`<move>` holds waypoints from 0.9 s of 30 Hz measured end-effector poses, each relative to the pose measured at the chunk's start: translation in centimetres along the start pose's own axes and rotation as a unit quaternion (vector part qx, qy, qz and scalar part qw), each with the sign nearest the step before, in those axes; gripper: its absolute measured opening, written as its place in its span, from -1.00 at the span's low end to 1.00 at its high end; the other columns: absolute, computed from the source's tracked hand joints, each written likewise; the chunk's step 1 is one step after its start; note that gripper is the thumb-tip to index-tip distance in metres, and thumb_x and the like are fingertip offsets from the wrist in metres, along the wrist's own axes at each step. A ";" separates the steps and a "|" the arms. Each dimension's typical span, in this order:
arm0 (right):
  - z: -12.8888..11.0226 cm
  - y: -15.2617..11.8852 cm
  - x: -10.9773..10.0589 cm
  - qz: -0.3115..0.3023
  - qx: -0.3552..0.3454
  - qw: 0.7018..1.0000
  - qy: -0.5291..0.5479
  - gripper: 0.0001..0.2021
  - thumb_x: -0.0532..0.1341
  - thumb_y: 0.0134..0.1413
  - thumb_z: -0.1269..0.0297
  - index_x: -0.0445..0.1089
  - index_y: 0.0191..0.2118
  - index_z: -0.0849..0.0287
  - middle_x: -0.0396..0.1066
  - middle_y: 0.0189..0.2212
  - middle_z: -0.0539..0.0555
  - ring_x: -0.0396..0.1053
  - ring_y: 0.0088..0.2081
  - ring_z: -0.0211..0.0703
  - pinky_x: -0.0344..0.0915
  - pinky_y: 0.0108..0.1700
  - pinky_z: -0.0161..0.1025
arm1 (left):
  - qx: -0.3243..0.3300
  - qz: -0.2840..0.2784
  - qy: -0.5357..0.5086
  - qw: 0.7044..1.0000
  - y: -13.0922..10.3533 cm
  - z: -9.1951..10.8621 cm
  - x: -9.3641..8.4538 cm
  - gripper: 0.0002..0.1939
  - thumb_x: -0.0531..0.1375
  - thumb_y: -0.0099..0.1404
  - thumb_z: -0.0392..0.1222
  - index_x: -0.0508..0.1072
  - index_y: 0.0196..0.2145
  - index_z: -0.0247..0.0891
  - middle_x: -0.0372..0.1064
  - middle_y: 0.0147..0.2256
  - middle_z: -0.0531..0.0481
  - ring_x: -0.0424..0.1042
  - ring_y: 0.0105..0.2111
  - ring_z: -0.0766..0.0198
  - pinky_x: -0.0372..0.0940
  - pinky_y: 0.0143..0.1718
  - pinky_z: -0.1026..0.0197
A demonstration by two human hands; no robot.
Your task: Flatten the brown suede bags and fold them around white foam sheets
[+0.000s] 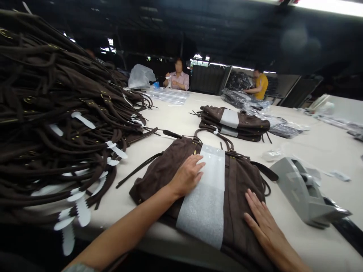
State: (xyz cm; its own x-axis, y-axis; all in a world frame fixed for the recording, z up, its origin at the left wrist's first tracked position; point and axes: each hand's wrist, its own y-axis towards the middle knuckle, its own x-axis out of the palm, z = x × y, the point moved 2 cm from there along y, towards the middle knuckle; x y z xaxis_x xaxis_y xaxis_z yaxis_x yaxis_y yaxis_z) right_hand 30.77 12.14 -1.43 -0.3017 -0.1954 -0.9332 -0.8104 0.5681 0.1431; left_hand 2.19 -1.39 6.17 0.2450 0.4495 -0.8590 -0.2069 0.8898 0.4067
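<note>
A dark brown handbag (159,177) lies flat at the near edge of the table, its handles pointing away from me. Around its middle runs a white foam sheet (202,204). My left hand (189,174) rests on the bag at the foam's left edge, fingers slightly bent and apart, holding nothing. Pressed flat on the bag's right side, my right hand (259,217) has its fingers stretched out. The underside of the bag is hidden.
A tall heap of brown bags (70,98) with white tags fills the left. Two foam-wrapped bags (246,122) are stacked farther back. A grey tape dispenser (300,189) stands at right. Across the table (170,113) are two people and plastic-wrapped goods (241,96).
</note>
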 end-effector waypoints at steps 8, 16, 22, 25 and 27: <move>-0.8 3.2 -6.8 -0.086 0.001 0.996 0.009 -0.34 0.00 0.25 -0.18 0.17 0.35 0.06 0.26 0.25 0.11 0.25 0.24 0.12 0.21 0.27 0.08 | -0.272 0.251 0.217 0.903 -11.5 -2.3 -5.6 -0.40 0.30 0.23 -0.21 0.27 0.17 -0.44 0.33 -0.01 -0.34 0.32 0.02 -0.15 0.32 0.06 -0.18; -16.0 20.2 -6.0 -0.085 -0.346 0.934 0.020 -0.49 0.20 0.23 0.23 0.26 0.28 0.06 0.21 0.28 0.14 0.18 0.29 0.03 0.14 0.32 0.05 | -0.238 0.217 0.162 0.933 -12.0 -4.4 -6.4 -0.84 0.26 0.25 -0.28 0.37 -0.21 -0.27 0.42 -0.17 -0.16 0.39 -0.07 0.00 0.32 0.01 -0.04; -24.0 31.4 1.5 -0.237 -0.395 0.884 0.076 -0.43 0.49 -0.14 0.14 0.47 0.03 0.21 0.45 0.03 0.21 0.28 0.18 0.13 0.17 0.23 0.00 | -0.295 0.101 0.151 0.938 -10.2 -5.2 -6.9 -0.86 0.06 0.38 -0.23 0.31 -0.36 -0.20 0.38 -0.47 -0.03 0.43 -0.38 0.08 0.28 -0.30 0.11; -24.4 33.4 3.1 -0.325 -0.370 0.861 0.128 -0.68 0.43 -0.07 0.08 0.50 -0.27 0.20 0.48 -0.33 0.03 0.42 -0.18 -0.10 0.30 -0.08 -0.23 | -0.354 0.131 0.122 0.918 -10.8 -6.2 -6.3 -0.79 0.00 0.42 -0.17 0.25 -0.41 -0.17 0.29 -0.59 0.06 0.41 -0.53 0.14 0.16 -0.46 0.19; -24.0 33.9 3.7 -0.360 -0.343 0.853 0.157 -0.66 0.39 -0.04 -0.01 0.46 -0.32 0.19 0.42 -0.41 -0.04 0.36 -0.30 -0.19 0.24 -0.23 -0.30 | -0.396 0.173 0.100 0.896 -11.4 -6.7 -5.7 -0.72 -0.02 0.44 -0.11 0.19 -0.46 -0.15 0.22 -0.66 0.11 0.37 -0.61 0.18 0.10 -0.52 0.22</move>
State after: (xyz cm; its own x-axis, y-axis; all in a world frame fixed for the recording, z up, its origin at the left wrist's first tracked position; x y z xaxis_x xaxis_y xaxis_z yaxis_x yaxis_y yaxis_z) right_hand -9.84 11.52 7.88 0.3653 -0.5620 -0.7421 -0.9133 -0.3706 -0.1689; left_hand -3.15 -14.60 4.35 -0.1218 0.5954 -0.7942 -0.8647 0.3292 0.3794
